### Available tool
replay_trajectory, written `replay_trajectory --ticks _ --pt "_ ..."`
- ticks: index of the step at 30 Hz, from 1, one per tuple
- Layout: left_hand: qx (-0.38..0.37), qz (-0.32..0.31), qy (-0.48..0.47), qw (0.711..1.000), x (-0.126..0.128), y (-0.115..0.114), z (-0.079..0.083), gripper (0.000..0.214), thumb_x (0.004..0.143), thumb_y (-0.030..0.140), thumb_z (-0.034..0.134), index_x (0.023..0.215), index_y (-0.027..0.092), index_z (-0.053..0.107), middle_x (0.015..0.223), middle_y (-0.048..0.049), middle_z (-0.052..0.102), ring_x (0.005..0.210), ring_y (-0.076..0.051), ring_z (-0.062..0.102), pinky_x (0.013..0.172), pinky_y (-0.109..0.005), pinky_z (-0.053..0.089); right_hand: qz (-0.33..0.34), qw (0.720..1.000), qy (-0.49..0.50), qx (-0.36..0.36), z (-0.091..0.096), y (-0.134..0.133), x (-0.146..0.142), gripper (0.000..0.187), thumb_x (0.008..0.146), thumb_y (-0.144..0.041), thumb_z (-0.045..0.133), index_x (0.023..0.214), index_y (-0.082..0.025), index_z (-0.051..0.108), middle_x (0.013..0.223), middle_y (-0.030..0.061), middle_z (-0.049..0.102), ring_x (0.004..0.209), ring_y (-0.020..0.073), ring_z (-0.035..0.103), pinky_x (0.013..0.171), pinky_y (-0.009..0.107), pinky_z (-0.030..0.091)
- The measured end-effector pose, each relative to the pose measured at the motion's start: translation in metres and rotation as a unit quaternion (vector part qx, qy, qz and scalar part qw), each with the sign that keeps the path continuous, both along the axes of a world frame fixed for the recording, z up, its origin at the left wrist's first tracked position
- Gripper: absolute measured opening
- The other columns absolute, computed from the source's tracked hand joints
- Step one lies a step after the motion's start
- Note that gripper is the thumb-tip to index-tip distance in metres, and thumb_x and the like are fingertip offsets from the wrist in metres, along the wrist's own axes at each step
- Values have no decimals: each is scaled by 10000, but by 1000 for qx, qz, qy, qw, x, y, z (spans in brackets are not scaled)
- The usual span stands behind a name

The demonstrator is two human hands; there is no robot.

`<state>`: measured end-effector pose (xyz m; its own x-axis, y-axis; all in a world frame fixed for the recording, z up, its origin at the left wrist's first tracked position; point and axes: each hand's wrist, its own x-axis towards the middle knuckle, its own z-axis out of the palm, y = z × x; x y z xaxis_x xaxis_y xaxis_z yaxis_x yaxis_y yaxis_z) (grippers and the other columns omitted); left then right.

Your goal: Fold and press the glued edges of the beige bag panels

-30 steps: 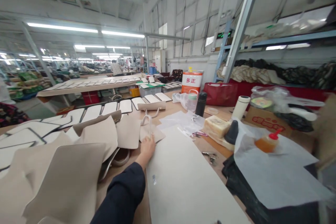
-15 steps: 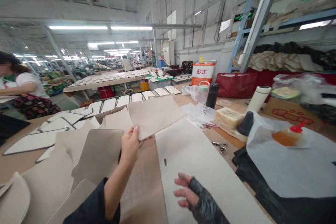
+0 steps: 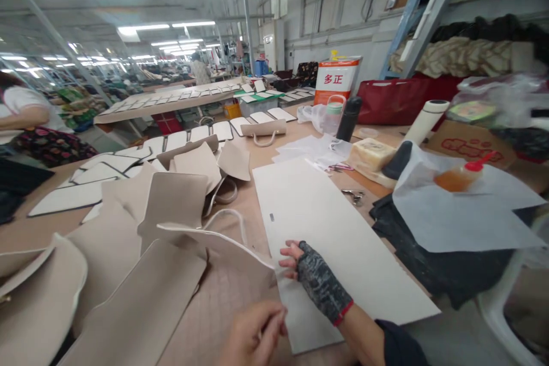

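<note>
My right hand (image 3: 311, 274), in a dark fingerless glove with red cuff trim, rests on a long off-white board (image 3: 326, 217), its fingers apart and holding nothing. At the bottom of the view is my bare left hand (image 3: 257, 331), slightly blurred, beside the board's near left edge. Its fingers are curled together, and anything between them is hidden. Just above it lies a curved beige bag panel (image 3: 231, 249), its corner reaching the board, with a pale looped handle (image 3: 229, 217) behind. More beige bag pieces (image 3: 171, 206) are heaped to the left.
White dark-edged panels (image 3: 77, 194) are laid out along the back left. Scissors (image 3: 354, 195), a yellowish block (image 3: 371, 153), a red-capped glue bottle (image 3: 461, 174) and a black bottle (image 3: 349, 117) stand or lie right. Another person (image 3: 32, 114) is at far left.
My left hand has come down and back from the raised beige panel it held. A beige panel now lies left of the board. The view has tilted down; my right hand now rests flatter.
</note>
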<state>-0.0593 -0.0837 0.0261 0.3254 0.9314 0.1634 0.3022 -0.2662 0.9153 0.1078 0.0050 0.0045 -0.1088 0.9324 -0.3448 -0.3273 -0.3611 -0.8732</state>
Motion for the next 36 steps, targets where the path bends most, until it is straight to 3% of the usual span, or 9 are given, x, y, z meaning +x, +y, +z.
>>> replay_trajectory --ticks 3,6,11,13,18,23,30,33,36 --pt "245 167 44 954 -23 27 29 83 839 200 538 863 211 617 750 -13 638 692 -130 597 657 -218 479 50 995 -54 73 14 5 -5 621 682 -636 610 1075 -162 529 1091 133 603 900 244 625 761 385 500" --pt "282 271 47 919 -33 45 26 91 825 168 557 907 197 585 848 -31 634 805 -152 615 734 -245 505 132 957 -118 229 30 9 -20 554 774 -571 551 1143 -158 542 1145 132 603 1028 261 583 914 428 454" --pt "252 251 101 929 -32 48 6 213 870 156 479 1065 195 558 1064 -78 636 1013 -181 599 877 -312 501 140 805 -367 445 32 13 -33 447 795 -337 495 1179 -125 581 1157 160 608 1071 296 565 966 444 433" --pt "286 237 145 917 -36 48 9 265 872 129 471 1118 204 536 1120 -85 614 1066 -183 570 909 -326 482 138 780 -393 467 29 13 -19 416 819 -287 415 1141 -108 609 1121 166 627 1048 287 582 958 438 443" --pt "363 185 249 879 -45 53 26 285 858 95 489 1118 199 540 1128 -104 587 1042 -212 543 869 -366 467 261 824 -346 365 34 2 55 344 858 -299 447 1126 -157 610 1113 109 638 1033 250 581 940 408 453" --pt "394 132 299 859 -31 64 27 246 857 116 492 1090 163 557 1009 -101 616 926 -224 550 787 -368 463 355 818 -343 295 53 -5 94 355 823 -291 493 1123 -140 608 1116 114 628 1030 258 569 915 393 446" --pt "423 131 360 821 -25 74 32 124 880 190 507 969 186 595 967 -65 629 890 -210 537 806 -361 406 484 793 -282 240 85 17 70 368 814 -359 516 1078 -124 616 982 90 642 870 218 579 777 327 456" --pt "424 102 371 820 -27 77 34 111 882 181 511 963 180 586 944 -45 642 890 -196 545 833 -363 375 456 821 -234 253 82 35 42 320 818 -356 502 1030 -144 612 945 61 627 816 186 558 749 306 445" --pt "432 95 367 818 -27 78 37 97 883 171 503 937 166 583 916 -43 646 867 -188 547 815 -349 367 401 834 -278 257 73 51 12 188 791 -300 499 813 -146 604 710 12 566 640 136 491 626 263 414"
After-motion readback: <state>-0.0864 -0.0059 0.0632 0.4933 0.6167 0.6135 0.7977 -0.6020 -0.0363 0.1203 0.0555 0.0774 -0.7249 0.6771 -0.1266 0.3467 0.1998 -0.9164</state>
